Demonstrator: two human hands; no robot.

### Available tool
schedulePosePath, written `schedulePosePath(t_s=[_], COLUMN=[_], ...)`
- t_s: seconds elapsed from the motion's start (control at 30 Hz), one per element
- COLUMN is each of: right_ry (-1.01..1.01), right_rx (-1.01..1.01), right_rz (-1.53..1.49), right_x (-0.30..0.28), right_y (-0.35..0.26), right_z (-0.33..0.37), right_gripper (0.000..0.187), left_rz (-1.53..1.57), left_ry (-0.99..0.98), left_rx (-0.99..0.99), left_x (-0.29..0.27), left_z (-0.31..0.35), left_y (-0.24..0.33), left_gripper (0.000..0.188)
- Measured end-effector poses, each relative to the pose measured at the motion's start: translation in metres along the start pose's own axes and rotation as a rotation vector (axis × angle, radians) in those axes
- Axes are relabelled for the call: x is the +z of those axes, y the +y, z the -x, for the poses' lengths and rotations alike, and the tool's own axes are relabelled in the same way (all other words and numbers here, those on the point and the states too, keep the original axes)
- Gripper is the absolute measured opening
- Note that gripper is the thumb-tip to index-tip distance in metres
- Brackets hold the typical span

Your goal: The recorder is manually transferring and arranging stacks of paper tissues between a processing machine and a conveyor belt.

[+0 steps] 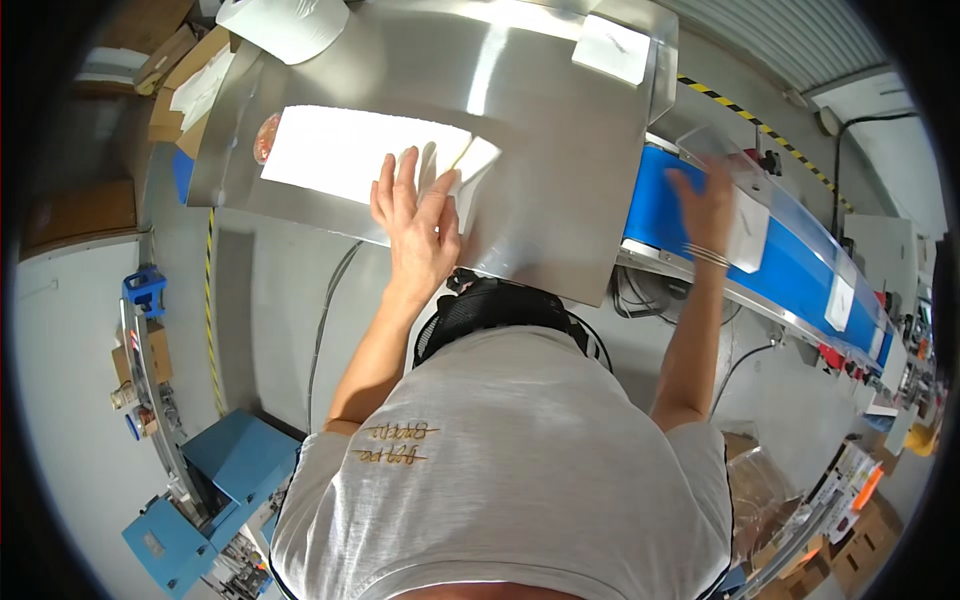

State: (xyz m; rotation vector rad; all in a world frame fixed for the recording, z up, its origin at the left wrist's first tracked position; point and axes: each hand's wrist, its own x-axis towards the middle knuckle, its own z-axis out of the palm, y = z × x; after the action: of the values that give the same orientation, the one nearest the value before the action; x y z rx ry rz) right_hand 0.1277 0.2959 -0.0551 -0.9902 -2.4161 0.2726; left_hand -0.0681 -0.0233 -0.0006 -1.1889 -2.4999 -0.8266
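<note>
A long row of overlapping flat white packets [345,150] lies on the steel table, with a clear-wrapped reddish thing [267,138] at its left end. My left hand [415,215] rests on the row's near right part, fingers spread. Just beyond those fingertips, the last packet [478,160] leans apart from the others. Over the blue conveyor belt [655,200] hovers my right hand [706,200], blurred by motion, its thumb apart from the fingers and nothing visible between them. Beside the right wrist, a white flat packet [748,232] lies on the belt.
Farther down the belt lies another white packet [840,302]. A clear guard [725,155] edges the belt's far side. One white packet [610,50] sits at the steel table's [560,150] far right corner. A white roll [285,25] and cardboard box [190,90] stand far left.
</note>
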Motion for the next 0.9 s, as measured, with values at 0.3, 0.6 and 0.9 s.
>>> schedulePosePath(t_s=[0.3,0.6,0.9], right_ry=[-0.477,-0.411,-0.174], right_rx=[-0.577,0.537,-0.188], right_rz=[-0.645,-0.601,-0.257], right_x=[0.074,0.035,0.007], right_y=[-0.159,0.024,-0.052], right_z=[-0.01,0.009,-0.008], right_gripper=[0.044,0.044,0.053], left_rz=[0.093,-0.001,0.024], left_ry=[-0.044,0.009,-0.004], left_rx=[0.024,0.026,0.046], left_x=[-0.009,-0.01,-0.007], left_z=[-0.011,-0.008,-0.007], left_y=[-0.002,-0.016,-0.018], left_gripper=[0.028,0.037,0.033])
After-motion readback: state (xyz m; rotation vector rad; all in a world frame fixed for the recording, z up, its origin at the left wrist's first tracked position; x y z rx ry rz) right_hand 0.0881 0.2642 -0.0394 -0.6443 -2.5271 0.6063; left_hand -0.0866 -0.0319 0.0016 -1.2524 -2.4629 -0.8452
